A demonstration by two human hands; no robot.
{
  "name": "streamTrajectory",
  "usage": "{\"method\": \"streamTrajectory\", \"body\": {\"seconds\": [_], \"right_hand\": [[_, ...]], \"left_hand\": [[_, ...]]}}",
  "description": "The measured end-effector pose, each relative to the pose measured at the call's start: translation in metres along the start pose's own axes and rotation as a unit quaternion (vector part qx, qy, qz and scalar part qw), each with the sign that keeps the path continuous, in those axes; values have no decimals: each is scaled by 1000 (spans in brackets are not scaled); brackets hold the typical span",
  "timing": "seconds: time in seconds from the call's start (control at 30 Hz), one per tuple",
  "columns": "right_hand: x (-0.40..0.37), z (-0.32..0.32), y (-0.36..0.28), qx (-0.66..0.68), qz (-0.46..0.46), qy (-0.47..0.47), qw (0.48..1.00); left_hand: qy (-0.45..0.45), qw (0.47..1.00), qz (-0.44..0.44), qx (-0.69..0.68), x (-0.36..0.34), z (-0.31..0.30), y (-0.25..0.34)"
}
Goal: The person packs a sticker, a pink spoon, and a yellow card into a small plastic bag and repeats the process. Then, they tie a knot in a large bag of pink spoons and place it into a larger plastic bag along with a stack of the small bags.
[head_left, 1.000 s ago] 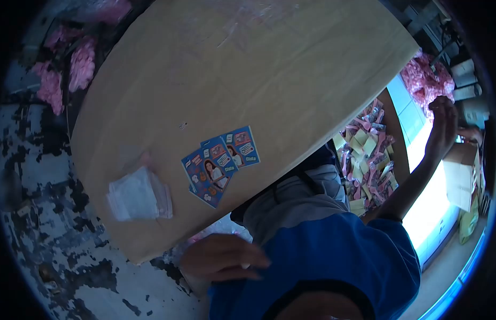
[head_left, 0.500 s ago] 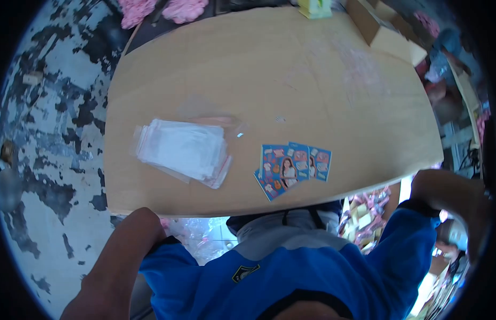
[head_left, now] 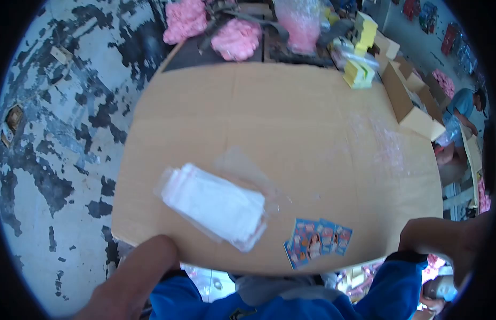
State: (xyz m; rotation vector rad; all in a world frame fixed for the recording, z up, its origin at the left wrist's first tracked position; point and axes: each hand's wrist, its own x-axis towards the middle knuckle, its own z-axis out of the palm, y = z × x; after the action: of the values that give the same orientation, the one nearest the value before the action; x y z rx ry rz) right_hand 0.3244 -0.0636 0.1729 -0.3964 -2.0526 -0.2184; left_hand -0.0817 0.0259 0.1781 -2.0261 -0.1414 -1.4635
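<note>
Both of my arms are bent at the elbow, and neither hand shows. My left forearm (head_left: 128, 274) runs out past the lower left of the view, and my right forearm (head_left: 442, 237) leaves at the right edge. Nearest my left elbow lies a stack of clear and white plastic bags (head_left: 216, 202), slightly fanned, with loose clear film at its far side. To its right, near the table's front edge, several blue printed cards (head_left: 313, 242) with a figure on them overlap one another.
Brown paper covers the table (head_left: 280, 117). At its far right stand an open cardboard box (head_left: 413, 104) and yellow blocks (head_left: 358, 73). Pink bundles (head_left: 237, 40) lie beyond the far edge. A person (head_left: 461, 109) is at the right, beside another surface.
My view has tilted upward, so the bags and cards appear lower, and more beyond the table's far edge shows. The bags and cards seem to lie as before.
</note>
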Motion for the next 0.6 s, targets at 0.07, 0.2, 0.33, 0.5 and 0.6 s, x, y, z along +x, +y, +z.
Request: {"method": "streamTrajectory", "body": {"seconds": [0.07,0.2,0.33,0.5,0.6], "right_hand": [[3,13,19,13,-9,21,1000],[17,43,62,56,-12,75,996],[50,86,134,119,5,153,981],[72,185,280,-71,226,-59,970],[28,262,398,-228,230,-151,934]], "left_hand": [[13,1000,-7,1,-3,6,-5],[33,999,-26,5,-4,14,-19],[50,998,-43,15,-1,18,-31],[95,994,-59,21,1,16,-36],[126,990,-65,14,6,10,-39]]}}
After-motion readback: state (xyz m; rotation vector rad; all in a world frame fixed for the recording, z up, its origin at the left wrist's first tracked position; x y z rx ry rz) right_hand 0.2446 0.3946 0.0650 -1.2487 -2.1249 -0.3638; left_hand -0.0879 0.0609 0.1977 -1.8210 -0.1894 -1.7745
